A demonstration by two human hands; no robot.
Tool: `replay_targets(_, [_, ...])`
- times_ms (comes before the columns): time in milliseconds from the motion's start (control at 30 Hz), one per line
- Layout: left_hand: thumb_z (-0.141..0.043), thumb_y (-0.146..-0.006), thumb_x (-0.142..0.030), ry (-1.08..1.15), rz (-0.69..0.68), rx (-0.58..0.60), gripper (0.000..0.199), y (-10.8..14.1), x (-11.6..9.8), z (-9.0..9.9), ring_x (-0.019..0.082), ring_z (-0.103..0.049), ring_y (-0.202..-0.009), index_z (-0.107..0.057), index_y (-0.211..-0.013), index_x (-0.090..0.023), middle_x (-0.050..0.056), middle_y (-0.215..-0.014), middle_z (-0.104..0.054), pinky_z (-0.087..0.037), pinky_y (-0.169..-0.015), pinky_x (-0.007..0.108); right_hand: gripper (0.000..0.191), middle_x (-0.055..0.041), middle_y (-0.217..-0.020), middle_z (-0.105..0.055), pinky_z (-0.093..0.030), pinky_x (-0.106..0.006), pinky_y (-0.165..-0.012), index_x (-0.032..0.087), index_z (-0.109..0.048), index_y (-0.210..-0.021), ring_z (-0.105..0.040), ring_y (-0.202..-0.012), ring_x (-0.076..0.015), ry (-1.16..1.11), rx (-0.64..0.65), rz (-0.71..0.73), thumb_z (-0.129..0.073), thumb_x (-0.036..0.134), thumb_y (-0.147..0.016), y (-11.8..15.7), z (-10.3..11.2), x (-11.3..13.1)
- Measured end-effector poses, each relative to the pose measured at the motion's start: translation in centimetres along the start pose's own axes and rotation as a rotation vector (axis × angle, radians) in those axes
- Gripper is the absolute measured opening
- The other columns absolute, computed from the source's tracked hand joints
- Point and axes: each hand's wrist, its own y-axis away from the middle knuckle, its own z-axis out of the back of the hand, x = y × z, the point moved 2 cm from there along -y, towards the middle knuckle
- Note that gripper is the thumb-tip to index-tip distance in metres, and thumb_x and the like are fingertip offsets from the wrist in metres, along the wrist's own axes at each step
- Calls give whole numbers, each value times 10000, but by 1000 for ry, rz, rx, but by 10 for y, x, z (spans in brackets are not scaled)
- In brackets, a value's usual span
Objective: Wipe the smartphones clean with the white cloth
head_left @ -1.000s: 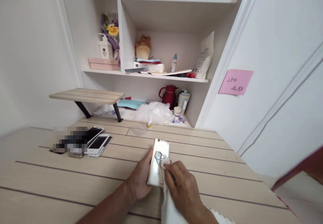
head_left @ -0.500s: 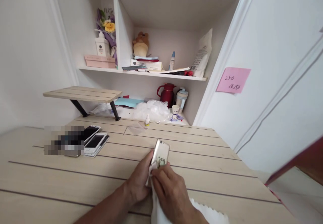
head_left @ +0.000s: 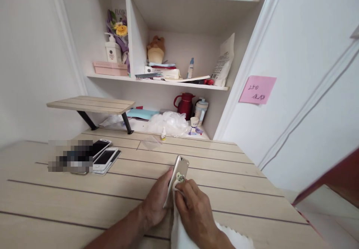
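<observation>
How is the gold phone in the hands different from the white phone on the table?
The gold phone is held up, tilted, in the left hand, while the white phone lies flat on the table. The gold phone shows its back, with a round ring on it; the white phone shows its dark screen. Both are slim phones with rounded corners.

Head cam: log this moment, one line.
left hand: holds phone | right hand: cloth against ring holder

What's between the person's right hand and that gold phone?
A soft white cloth lies between the bare right hand and the gold metal-backed smartphone, bunched against the phone's back beside its round ring holder. The head view shows this.
</observation>
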Motion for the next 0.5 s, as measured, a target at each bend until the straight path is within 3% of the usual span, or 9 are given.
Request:
replay_targets(100, [-627, -837, -446, -10, -53, 40, 340, 5, 2, -8, 225, -658, -922, -695, -982, -146, 59, -878, -741, -448, -898, 312, 155, -32, -842, -616, -498, -269, -694, 219, -597, -971, -622, -755, -169, -8, -72, -5, -451, 169, -962, -6, 6, -1])
replay_targets(233, [-630, -835, -429, 23, -22, 128, 340, 8, 2, -17, 227, -653, -936, -699, -1006, -144, 60, -897, -743, -439, -906, 309, 129, -36, -886, -626, -510, -281, -735, 220, -582, -1023, -629, -806, -174, -25, -200, -60, -476, 183, -961, -8, 11, -2])
replay_targets(333, [-556, -864, -496, 59, 53, 122, 414, 5, 1, -11, 205, -668, -818, -707, -954, -121, 73, -810, -736, -473, -773, 275, 154, -33, -887, -618, -514, -267, -716, 225, -588, -1026, -633, -771, -162, -61, -72, -25, -461, 164, -963, -4, 7, 3])
replay_targets(433, [-515, -878, -527, 109, 98, 24, 480, -1, -3, 2, 167, -650, -656, -705, -914, -87, 79, -733, -725, -466, -642, 246, 173, -33, -871, -609, -516, -245, -688, 231, -603, -997, -631, -755, -153, -118, 121, 79, -454, 150, -966, 1, 2, 10])
replay_targets(500, [-495, -880, -546, 129, 72, -42, 513, -2, -5, 8, 178, -652, -624, -701, -915, -78, 98, -760, -737, -482, -643, 272, 166, -32, -848, -603, -516, -241, -675, 230, -603, -989, -627, -750, -152, -129, 154, 125, -458, 153, -968, 2, 1, 12])
